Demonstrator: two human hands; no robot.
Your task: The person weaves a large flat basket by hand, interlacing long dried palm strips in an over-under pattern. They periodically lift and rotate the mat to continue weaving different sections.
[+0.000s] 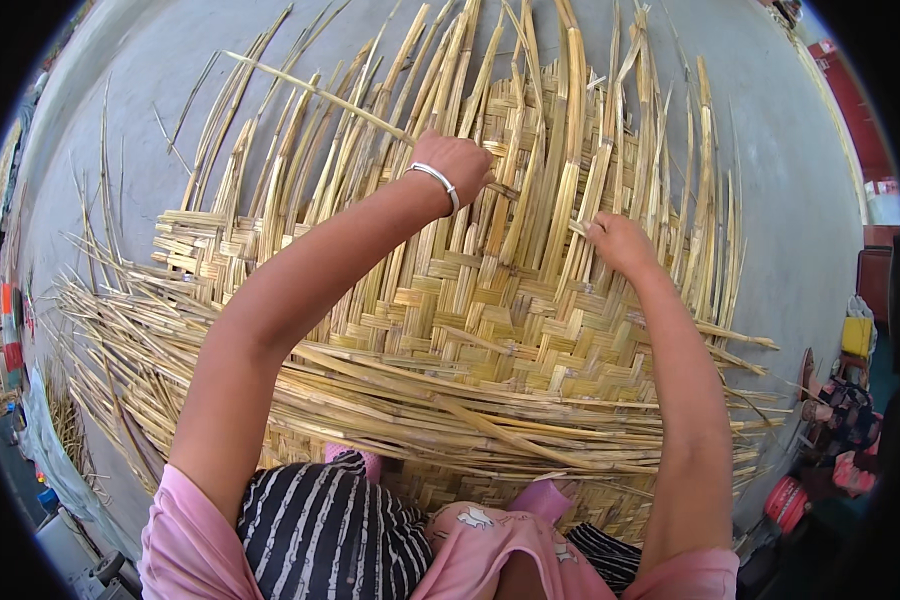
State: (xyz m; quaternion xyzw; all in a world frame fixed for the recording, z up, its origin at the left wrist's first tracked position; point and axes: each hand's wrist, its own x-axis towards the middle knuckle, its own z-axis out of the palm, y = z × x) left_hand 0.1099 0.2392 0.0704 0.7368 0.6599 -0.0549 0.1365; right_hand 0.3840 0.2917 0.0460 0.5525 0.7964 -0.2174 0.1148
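Note:
A half-woven mat of flat, straw-coloured reed strips lies before me, with a zigzag weave in its near part. From its far side, long unwoven strips fan away over the floor. My left hand, with a silver bangle at the wrist, is closed on a long reed strip that juts out to the far left. Lower and to the right, my right hand is closed, fingers pinched at a short pale reed end among the standing strips. Whether both hands hold the same strip is hidden by the weave.
Loose reeds lie in a thick band across the mat between my knees and the weave. Grey concrete floor surrounds the mat. At the right edge are a red bucket and a yellow container; plastic sheeting lies at left.

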